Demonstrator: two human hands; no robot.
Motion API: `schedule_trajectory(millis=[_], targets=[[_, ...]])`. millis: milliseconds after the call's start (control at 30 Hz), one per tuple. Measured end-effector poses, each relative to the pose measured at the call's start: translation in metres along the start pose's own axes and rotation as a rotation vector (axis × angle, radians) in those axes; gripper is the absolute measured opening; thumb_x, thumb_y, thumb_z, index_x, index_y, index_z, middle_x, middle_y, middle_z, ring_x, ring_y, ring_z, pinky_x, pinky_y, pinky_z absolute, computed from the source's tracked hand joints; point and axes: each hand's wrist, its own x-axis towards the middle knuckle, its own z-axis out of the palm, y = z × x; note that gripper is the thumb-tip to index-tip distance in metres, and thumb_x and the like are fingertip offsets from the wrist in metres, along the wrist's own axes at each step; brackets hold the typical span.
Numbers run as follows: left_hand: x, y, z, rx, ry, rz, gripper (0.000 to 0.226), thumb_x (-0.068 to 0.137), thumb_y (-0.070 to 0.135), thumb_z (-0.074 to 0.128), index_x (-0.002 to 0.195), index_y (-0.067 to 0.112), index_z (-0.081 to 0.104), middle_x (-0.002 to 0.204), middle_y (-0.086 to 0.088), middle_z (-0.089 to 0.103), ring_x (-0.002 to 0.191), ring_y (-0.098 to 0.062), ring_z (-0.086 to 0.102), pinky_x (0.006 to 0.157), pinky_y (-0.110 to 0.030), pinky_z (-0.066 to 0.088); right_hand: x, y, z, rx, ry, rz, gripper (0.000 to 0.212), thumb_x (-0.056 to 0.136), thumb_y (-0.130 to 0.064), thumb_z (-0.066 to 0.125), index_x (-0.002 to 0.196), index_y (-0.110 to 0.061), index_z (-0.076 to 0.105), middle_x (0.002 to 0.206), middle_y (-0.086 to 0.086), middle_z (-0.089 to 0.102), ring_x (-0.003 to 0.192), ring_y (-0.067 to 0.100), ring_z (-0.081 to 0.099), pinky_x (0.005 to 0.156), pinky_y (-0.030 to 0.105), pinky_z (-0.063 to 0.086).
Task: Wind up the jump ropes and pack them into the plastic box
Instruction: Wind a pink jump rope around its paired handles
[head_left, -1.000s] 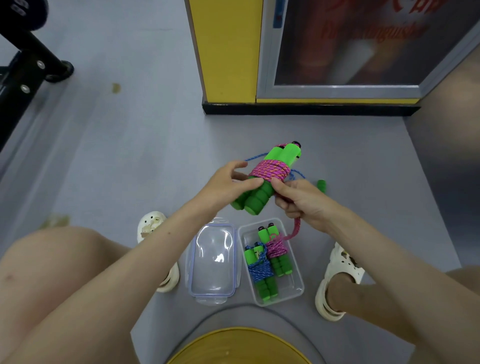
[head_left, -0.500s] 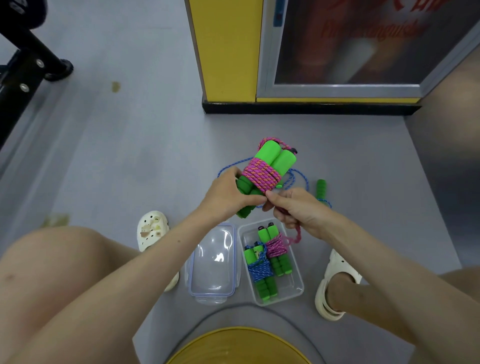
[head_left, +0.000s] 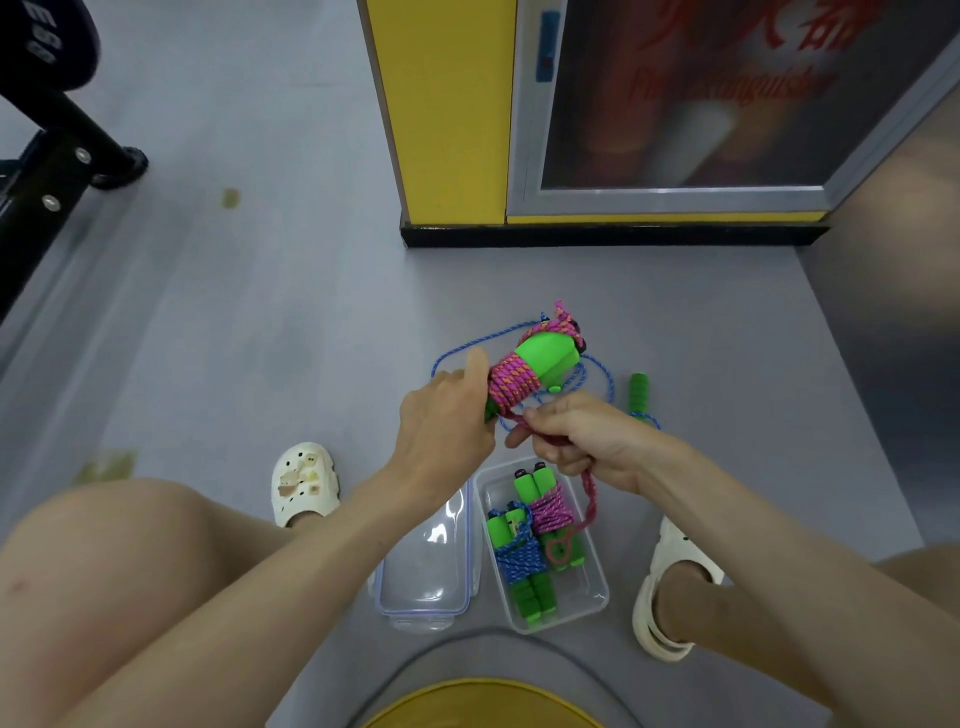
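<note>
While hands (head_left: 447, 415) (head_left: 587, 441) grip pink rope (head_left: 511, 387), blurred red lettering (head_left: 727, 83) beyond.

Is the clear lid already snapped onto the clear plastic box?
No, the clear lid lies on the grey floor beside the open clear plastic box, which holds two wound jump ropes.

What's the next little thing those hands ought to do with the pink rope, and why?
Probably wind the loose tail round the pink rope bundle: the left hand grips its green handles, the right hand pinches the cord, and that tail hangs free above the plastic box.
</note>
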Motion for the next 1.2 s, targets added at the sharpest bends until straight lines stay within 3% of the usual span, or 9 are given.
schedule_trajectory(millis=[100, 167, 367, 567, 700, 800, 900, 1033, 1200], targets=[[0.002, -0.005, 0.004, 0.02, 0.04, 0.026, 0.037, 0.08, 0.021, 0.069, 0.105, 0.013, 0.042, 0.074, 0.002, 0.046, 0.068, -0.02, 0.047, 0.048, -0.028, 0.023, 0.001, -0.001, -0.001, 0.039, -0.025, -0.003, 0.033, 0.101, -0.02, 0.04, 0.101, 0.004, 0.062, 0.047, -0.004, 0.044, 0.037, 0.003, 0.021, 0.039, 0.016, 0.017], [0.003, -0.009, 0.009, 0.088, 0.13, 0.11, 0.049, 0.059, 0.008, 0.079, 0.092, 0.013, 0.044, 0.063, 0.001, 0.049, 0.057, -0.021, 0.047, 0.043, -0.022, 0.009, 0.001, -0.001, 0.0, 0.11, -0.041, -0.008, 0.042, 0.097, -0.033, 0.048, 0.108, 0.006, 0.06, 0.053, -0.001, 0.045, 0.038, 0.003, 0.021, 0.039, 0.016, 0.018], [0.0, -0.009, 0.018, 0.246, 0.33, 0.333, 0.036, 0.056, -0.005, 0.034, 0.088, 0.013, 0.036, 0.063, -0.005, 0.049, 0.057, -0.024, 0.046, 0.048, -0.028, 0.028, 0.0, -0.002, 0.005, 0.278, -0.04, 0.072, 0.095, 0.071, -0.085, 0.033, 0.096, 0.001, 0.063, 0.055, 0.002, 0.045, 0.038, 0.005, 0.02, 0.037, 0.018, 0.014], [0.005, -0.012, 0.026, 0.207, 0.36, 0.372, 0.043, 0.054, -0.003, 0.06, 0.087, 0.012, 0.037, 0.065, -0.005, 0.052, 0.06, -0.024, 0.048, 0.054, -0.03, 0.038, 0.004, -0.003, 0.005, 0.235, 0.106, 0.095, 0.08, 0.086, -0.071, 0.034, 0.088, 0.003, 0.065, 0.049, 0.001, 0.043, 0.033, 0.005, 0.017, 0.032, 0.017, 0.014], [0.007, -0.013, 0.024, 0.042, 0.174, 0.341, 0.051, 0.063, 0.032, 0.083, 0.09, 0.011, 0.044, 0.078, -0.004, 0.056, 0.071, -0.024, 0.053, 0.067, -0.033, 0.043, 0.006, -0.002, 0.0, 0.214, 0.183, 0.085, 0.064, 0.09, -0.06, 0.039, 0.076, -0.004, 0.063, 0.048, 0.002, 0.044, 0.032, 0.005, 0.018, 0.031, 0.016, 0.014], [0.009, -0.011, 0.007, -0.456, -0.287, 0.037, 0.054, 0.075, 0.053, 0.072, 0.106, 0.019, 0.044, 0.097, 0.005, 0.056, 0.085, -0.014, 0.055, 0.071, -0.03, 0.045, 0.006, -0.001, -0.01, 0.103, 0.222, 0.048, 0.047, 0.093, -0.054, 0.041, 0.072, -0.014, 0.056, 0.05, 0.002, 0.046, 0.032, 0.006, 0.021, 0.035, 0.017, 0.013], [0.014, -0.018, -0.001, -0.846, -0.452, -0.192, 0.059, 0.075, 0.048, 0.073, 0.118, 0.026, 0.04, 0.106, 0.001, 0.059, 0.089, -0.013, 0.06, 0.072, -0.026, 0.052, 0.001, -0.001, -0.016, 0.056, 0.118, 0.039, 0.044, 0.094, -0.052, 0.04, 0.08, -0.013, 0.056, 0.052, 0.002, 0.048, 0.033, 0.006, 0.021, 0.037, 0.018, 0.015], [0.008, -0.024, -0.007, -1.081, -0.736, -0.307, 0.06, 0.069, 0.043, 0.073, 0.121, 0.024, 0.051, 0.104, -0.001, 0.065, 0.089, -0.013, 0.067, 0.074, -0.023, 0.054, -0.004, 0.001, -0.015, 0.053, -0.015, 0.02, 0.046, 0.095, -0.052, 0.037, 0.083, -0.011, 0.054, 0.056, 0.006, 0.052, 0.035, 0.006, 0.023, 0.038, 0.018, 0.022], [0.003, -0.023, 0.0, -1.137, -0.654, -0.393, 0.048, 0.073, 0.023, 0.079, 0.116, 0.016, 0.058, 0.101, -0.002, 0.069, 0.09, -0.015, 0.067, 0.074, -0.025, 0.054, -0.002, 0.003, -0.015, 0.02, 0.043, -0.014, 0.045, 0.095, -0.05, 0.044, 0.076, -0.011, 0.056, 0.056, 0.007, 0.055, 0.036, 0.007, 0.027, 0.041, 0.02, 0.026]])
